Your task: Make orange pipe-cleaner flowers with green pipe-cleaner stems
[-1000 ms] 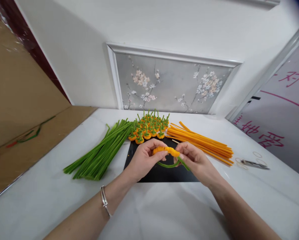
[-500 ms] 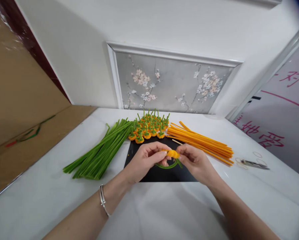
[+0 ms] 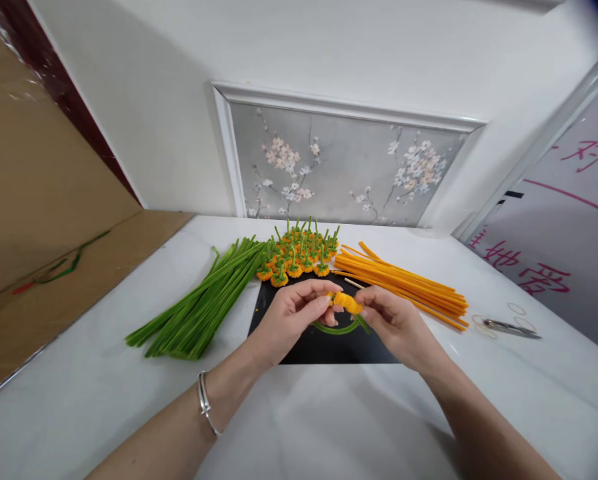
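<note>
Between my two hands is a coiled orange pipe cleaner (image 3: pixel 347 303), ridged along its length. My left hand (image 3: pixel 299 311) pinches its left end between thumb and fingers. My right hand (image 3: pixel 391 323) grips its right end with the fingertips. Just below, a green pipe cleaner (image 3: pixel 339 331) curves in an arc between the hands; which fingers touch it I cannot tell. Both hands are above a black mat (image 3: pixel 319 352). Behind them stand several small orange pipe-cleaner pumpkins (image 3: pixel 295 267) with green stems pointing up.
A bundle of green pipe cleaners (image 3: pixel 199 303) lies to the left, a bundle of orange pipe cleaners (image 3: pixel 403 283) to the right. A thin wooden stick (image 3: pixel 353 284) rests behind my right hand. Scissors (image 3: pixel 511 327) and several rubber bands (image 3: pixel 516 309) are at far right. Cardboard (image 3: pixel 79 293) borders the left.
The orange coil now tilts down to the right and shows more of its left end. My right hand has shifted slightly right and down; the left hand has barely moved.
</note>
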Tool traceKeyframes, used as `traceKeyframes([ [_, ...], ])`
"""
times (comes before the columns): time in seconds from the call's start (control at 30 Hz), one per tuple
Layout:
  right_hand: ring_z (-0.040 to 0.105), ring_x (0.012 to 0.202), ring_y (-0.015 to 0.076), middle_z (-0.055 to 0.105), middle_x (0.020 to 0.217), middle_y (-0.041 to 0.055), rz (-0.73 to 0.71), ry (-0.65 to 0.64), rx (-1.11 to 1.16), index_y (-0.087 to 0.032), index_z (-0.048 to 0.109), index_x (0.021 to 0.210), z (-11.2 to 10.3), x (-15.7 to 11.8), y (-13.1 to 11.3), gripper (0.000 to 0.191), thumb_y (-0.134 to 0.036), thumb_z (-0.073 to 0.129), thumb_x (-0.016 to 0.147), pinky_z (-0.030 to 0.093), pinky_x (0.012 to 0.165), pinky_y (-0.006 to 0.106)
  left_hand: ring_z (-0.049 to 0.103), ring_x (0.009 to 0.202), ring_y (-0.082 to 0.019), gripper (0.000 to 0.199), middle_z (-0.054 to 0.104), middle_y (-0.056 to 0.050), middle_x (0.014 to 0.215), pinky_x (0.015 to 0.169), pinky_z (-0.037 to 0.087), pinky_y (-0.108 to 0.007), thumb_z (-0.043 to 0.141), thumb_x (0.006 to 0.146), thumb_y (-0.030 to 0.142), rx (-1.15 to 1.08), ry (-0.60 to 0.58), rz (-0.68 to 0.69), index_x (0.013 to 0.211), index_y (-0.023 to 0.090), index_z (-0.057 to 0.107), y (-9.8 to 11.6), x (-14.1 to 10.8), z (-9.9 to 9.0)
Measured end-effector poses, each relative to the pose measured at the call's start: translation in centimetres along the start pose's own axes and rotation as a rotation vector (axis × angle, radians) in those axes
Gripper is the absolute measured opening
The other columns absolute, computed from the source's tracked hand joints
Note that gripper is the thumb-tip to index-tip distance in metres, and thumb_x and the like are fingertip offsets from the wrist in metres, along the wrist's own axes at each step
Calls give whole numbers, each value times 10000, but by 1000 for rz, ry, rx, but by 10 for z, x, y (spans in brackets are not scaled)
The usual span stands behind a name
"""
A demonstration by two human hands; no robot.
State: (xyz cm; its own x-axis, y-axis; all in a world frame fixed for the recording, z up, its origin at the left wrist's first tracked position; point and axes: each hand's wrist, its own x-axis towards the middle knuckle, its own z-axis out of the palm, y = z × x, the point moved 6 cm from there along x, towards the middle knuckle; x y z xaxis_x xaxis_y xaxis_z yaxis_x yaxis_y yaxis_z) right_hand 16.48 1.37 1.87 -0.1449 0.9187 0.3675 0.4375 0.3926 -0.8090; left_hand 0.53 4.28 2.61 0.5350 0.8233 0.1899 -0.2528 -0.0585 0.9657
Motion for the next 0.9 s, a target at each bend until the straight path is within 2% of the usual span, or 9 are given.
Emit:
traceKeyframes([
  [0.37, 507, 669, 121, 600, 821, 4, -33, 10, -91, -214, 604, 961, -3, 0, -7, 158, -218, 466, 884, 407, 603, 227, 593, 661, -97, 140, 629, -17, 751, 686, 471, -232, 617, 842, 275, -54, 47, -13, 921, 164, 582, -3, 1, -1],
  [0.77, 550, 700, 143, 615, 822, 30, -96, 13, -119, -205, 626, 974, -3, 1, -10, 197, -218, 446, 896, 444, 624, 247, 601, 631, -105, 187, 646, -21, 706, 672, 466, -230, 674, 784, 283, -153, 61, -76, 894, 151, 599, -1, -1, 2],
  [0.9, 555, 687, 147, 623, 821, 36, -104, 29, -122, -208, 627, 985, -3, 1, -8, 199, -227, 451, 895, 450, 602, 251, 600, 646, -112, 176, 639, -19, 720, 679, 469, -241, 644, 808, 292, -75, 46, -53, 909, 157, 598, 0, 0, 1],
])
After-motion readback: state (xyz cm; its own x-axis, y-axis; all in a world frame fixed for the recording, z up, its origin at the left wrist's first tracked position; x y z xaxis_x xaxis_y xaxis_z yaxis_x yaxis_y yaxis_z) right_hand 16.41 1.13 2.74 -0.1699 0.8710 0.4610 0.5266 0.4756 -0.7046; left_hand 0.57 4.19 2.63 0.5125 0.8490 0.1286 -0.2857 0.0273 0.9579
